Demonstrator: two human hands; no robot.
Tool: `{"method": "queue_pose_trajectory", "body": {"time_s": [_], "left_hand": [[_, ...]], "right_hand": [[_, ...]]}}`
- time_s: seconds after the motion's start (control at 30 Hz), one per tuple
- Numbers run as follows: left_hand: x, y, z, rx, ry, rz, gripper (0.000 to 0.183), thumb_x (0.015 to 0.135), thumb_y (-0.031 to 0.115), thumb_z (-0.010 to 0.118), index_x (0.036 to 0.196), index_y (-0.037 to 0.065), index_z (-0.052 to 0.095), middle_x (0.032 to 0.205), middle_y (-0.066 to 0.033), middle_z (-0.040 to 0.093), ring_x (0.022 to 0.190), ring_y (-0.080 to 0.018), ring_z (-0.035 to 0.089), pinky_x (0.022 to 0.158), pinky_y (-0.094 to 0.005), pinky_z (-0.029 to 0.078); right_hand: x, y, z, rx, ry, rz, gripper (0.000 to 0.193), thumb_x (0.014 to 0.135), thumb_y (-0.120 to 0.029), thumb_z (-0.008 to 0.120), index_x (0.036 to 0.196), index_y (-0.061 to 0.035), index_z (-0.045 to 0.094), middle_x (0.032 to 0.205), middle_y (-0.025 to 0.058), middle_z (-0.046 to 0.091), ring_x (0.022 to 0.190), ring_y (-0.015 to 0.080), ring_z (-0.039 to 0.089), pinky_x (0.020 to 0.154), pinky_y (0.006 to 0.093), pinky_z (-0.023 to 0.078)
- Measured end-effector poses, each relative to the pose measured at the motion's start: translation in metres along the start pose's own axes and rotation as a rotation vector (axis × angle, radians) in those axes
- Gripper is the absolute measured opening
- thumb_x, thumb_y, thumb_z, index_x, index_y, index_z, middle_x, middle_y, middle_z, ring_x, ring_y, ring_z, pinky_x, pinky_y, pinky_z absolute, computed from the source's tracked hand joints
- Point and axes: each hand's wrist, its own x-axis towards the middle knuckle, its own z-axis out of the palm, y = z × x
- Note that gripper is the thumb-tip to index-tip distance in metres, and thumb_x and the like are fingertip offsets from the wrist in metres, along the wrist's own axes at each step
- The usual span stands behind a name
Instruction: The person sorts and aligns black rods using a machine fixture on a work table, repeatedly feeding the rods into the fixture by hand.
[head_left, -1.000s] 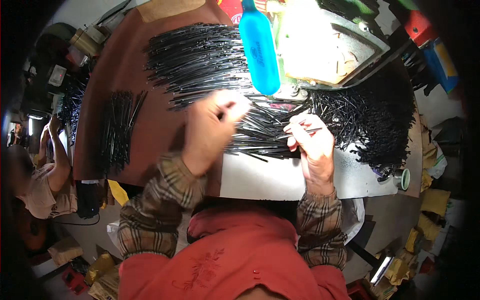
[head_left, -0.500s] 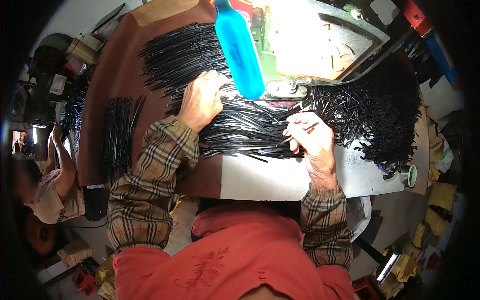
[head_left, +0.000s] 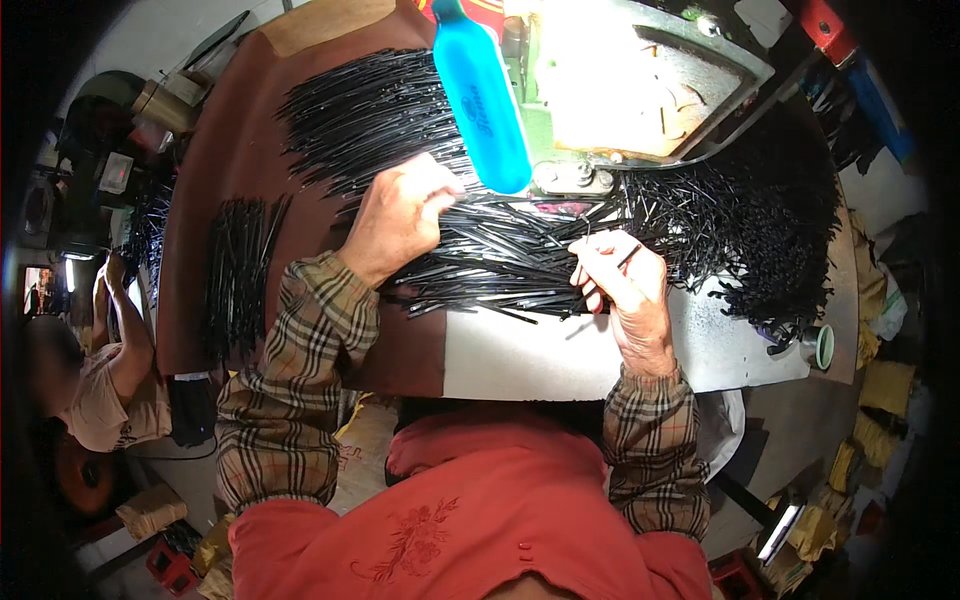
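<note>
Thin black strips lie in heaps across the work table. My left hand (head_left: 397,218) is over the left end of the middle heap of strips (head_left: 490,262). Its fingers are curled and pinched together, with slightly blurred tips, and I cannot make out what is between them. My right hand (head_left: 630,295) is closed at the right end of that heap, its thumb and fingers gripping a thin black strip (head_left: 629,256). A larger bundle of straight strips (head_left: 370,115) lies beyond my left hand. Right of my right hand, a tangled pile of black strips (head_left: 770,230) has curly ends.
A machine (head_left: 640,90) with a bright lit plate stands at the far side, a blue cover (head_left: 483,110) hanging beside it. A small strip bundle (head_left: 238,275) lies at left. A green-rimmed cup (head_left: 823,347) sits by the table's right edge. Another person (head_left: 110,380) works at far left.
My left hand has shifted slightly left and toward me. My right hand stays in nearly the same place; the red bit seen at its fingers no longer shows.
</note>
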Motion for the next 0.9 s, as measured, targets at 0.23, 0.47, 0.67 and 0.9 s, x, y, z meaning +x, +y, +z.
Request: {"method": "queue_pose_trajectory", "body": {"time_s": [0.23,0.47,0.67,0.9], "left_hand": [[0.008,-0.013,0.012,-0.006,0.039,-0.076,0.011,0.071,0.001,0.063,0.082,0.002,0.067,0.077,-0.0159,0.063,0.072,-0.0344,0.062,0.066,-0.0393,0.049],[0.01,-0.008,0.022,0.254,-0.005,-0.272,0.013,0.071,0.004,0.064,0.084,0.004,0.067,0.087,-0.0178,0.064,0.077,-0.0354,0.062,0.072,-0.0427,0.051],[0.009,-0.018,0.024,0.063,0.032,-0.412,0.011,0.071,0.005,0.066,0.082,0.003,0.066,0.088,-0.016,0.065,0.081,-0.0353,0.064,0.072,-0.0411,0.051],[0.009,-0.02,0.029,0.098,0.001,-0.284,0.015,0.068,0.0,0.064,0.082,0.004,0.066,0.085,-0.0138,0.066,0.085,-0.0321,0.062,0.075,-0.0402,0.05]], "right_hand": [[-0.001,-0.001,0.004,-0.026,-0.005,-0.001,0.014,0.088,-0.011,0.065,0.096,-0.0001,0.067,0.073,0.0045,0.064,0.055,0.004,0.053,0.049,0.0168,0.042],[-0.001,0.005,0.004,-0.084,-0.001,-0.004,0.013,0.087,-0.013,0.067,0.092,-0.0008,0.067,0.071,0.0037,0.063,0.053,0.0034,0.052,0.047,0.0165,0.04],[-0.001,0.005,0.005,-0.098,-0.006,-0.001,0.015,0.087,-0.014,0.068,0.093,-0.0005,0.066,0.07,0.0038,0.063,0.052,0.003,0.052,0.046,0.0163,0.04],[-0.002,0.002,0.005,-0.113,-0.001,0.015,0.015,0.088,-0.013,0.066,0.097,-0.0005,0.067,0.072,0.0041,0.063,0.052,0.0033,0.052,0.046,0.0161,0.041]]}}
